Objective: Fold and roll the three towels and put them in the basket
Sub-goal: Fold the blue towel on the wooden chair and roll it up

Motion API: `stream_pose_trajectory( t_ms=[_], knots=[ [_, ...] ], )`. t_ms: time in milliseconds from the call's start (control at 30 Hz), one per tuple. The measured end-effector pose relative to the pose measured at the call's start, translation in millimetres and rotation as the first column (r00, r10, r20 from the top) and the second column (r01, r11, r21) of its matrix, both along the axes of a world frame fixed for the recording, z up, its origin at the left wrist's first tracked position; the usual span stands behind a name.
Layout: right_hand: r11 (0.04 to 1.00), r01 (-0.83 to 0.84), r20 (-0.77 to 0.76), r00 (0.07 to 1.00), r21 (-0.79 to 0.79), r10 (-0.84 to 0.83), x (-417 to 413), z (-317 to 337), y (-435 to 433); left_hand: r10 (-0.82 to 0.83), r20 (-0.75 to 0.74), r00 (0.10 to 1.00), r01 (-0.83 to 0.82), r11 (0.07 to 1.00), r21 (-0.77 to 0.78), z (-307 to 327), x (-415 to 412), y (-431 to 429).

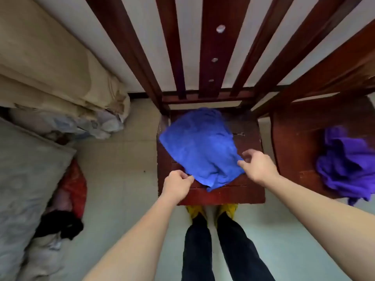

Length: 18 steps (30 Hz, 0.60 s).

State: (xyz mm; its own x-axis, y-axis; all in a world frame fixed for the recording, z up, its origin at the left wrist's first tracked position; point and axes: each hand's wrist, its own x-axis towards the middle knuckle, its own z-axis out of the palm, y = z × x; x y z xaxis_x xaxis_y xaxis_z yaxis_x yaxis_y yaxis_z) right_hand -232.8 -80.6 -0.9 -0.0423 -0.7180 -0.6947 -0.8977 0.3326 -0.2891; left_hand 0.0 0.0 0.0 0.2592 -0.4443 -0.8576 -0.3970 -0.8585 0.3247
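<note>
A blue towel lies on the seat of a dark red wooden chair. It covers most of the seat. It is bumpy, not flat, and its far left edge looks blurry.

Both hands are on the side of the towel nearest the person. The left hand pinches the near left edge between thumb and fingers. The right hand has its fingers curled, and its thumb and fingers nip the near right edge. The near corner of the towel hangs between the two hands and points at the front of the seat. Both arms are bare.

The chair back has tall wooden bars. The middle bar has three small shiny round spots.

A second wooden chair stands just beside the first, on the right. A purple towel sits on its seat in a crumpled heap, well apart from the hands.

The person stands right at the front of the first chair in yellow shoes and dark trousers.

On the left are a beige mattress and a grey pillow. Near them on the floor lie a red bag and a black cloth.
</note>
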Motion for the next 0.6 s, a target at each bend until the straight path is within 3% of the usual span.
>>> stream_pose_trajectory(
  t_ms=[133,267,467,533,600],
  knots=[
    [0.993,0.079,0.035,0.996,-0.086,-0.076,10,-35,-5,0.385,-0.076,0.92,-0.383,0.923,0.037,-50,-6,-2],
    [0.988,0.129,0.051,0.991,-0.084,-0.125,14,-64,5,0.682,-0.206,0.702,-0.695,0.719,0.011,-81,-12,-16],
    [0.96,0.185,0.117,0.98,-0.211,-0.163,7,-56,61,0.751,-0.194,0.631,-0.775,0.624,-0.103,-82,-22,-17],
    [0.983,0.137,0.082,0.988,-0.123,-0.128,-6,-54,83,0.75,-0.128,0.649,-0.761,0.636,-0.133,-78,-19,-4],
    [0.996,0.04,0.017,0.999,0.081,-0.041,-18,-53,97,0.743,-0.061,0.667,-0.744,0.658,-0.118,-75,-14,14]
  ],
)
